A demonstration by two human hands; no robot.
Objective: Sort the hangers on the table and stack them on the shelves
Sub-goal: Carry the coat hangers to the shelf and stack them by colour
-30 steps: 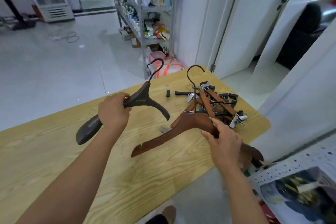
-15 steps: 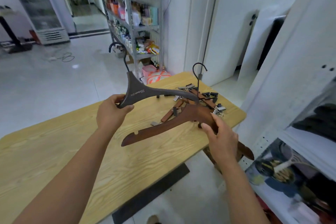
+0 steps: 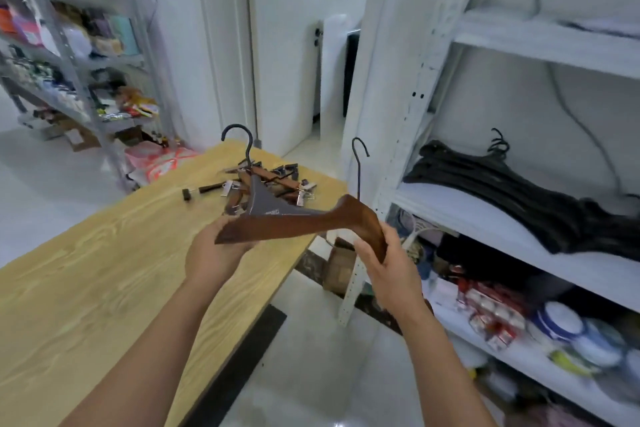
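My left hand (image 3: 211, 255) holds a dark grey hanger (image 3: 268, 206) by one arm, its hook up over the table. A brown wooden hanger (image 3: 311, 224) is gripped in my right hand (image 3: 388, 262) near its neck, lifted off the table and lying across in front of the grey one. Several brown clip hangers (image 3: 266, 184) lie in a heap at the far end of the wooden table (image 3: 104, 253). On the white shelf (image 3: 485, 218) to the right rests a stack of black hangers (image 3: 519, 191).
Lower white shelves hold boxes and bowls (image 3: 561, 322). A metal rack (image 3: 79, 55) full of goods stands at the back left. A white door (image 3: 284, 45) is behind the table. Tiled floor lies between table and shelves.
Both hands have lifted their hangers off the table and carried them right, toward the white shelves. The view has swung right, bringing the shelf with black hangers into sight.
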